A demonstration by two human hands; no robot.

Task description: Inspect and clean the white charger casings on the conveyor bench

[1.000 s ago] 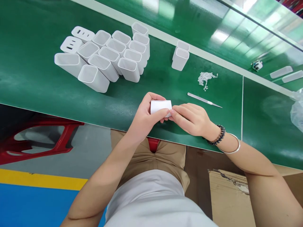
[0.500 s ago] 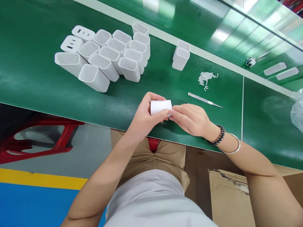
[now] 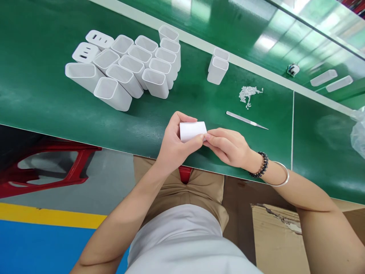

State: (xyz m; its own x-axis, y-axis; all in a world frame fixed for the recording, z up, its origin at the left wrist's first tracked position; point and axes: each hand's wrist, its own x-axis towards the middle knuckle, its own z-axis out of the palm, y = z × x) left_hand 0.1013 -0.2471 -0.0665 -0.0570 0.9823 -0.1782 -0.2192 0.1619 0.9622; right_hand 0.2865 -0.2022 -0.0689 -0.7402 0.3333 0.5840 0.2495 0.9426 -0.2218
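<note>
A white plastic charger housing (image 3: 192, 131) lies sideways in my left hand (image 3: 174, 142), whose fingers and thumb wrap round it just above the table's front edge. My right hand (image 3: 228, 146) is at the housing's right end with thumb and fingertips pinched together. Whatever sits between those fingertips is hidden. Beyond my right hand lie tweezers (image 3: 246, 120), points to the right. A small pile of clear little pieces (image 3: 247, 93) is spread behind them.
Several open white housings (image 3: 114, 95) stand grouped at the left, beside two slotted-end ones (image 3: 85, 52). Two more housings (image 3: 218, 71) stand near the white rail (image 3: 251, 67). Behind it, a green surface carries a small part (image 3: 293, 69) and two white pieces (image 3: 323, 78). A clear plastic bag (image 3: 357, 137) is far right.
Both hands and the held housing have shifted slightly left. Behind the rail, the small part and two white pieces have moved left. The grip of each hand looks the same.
</note>
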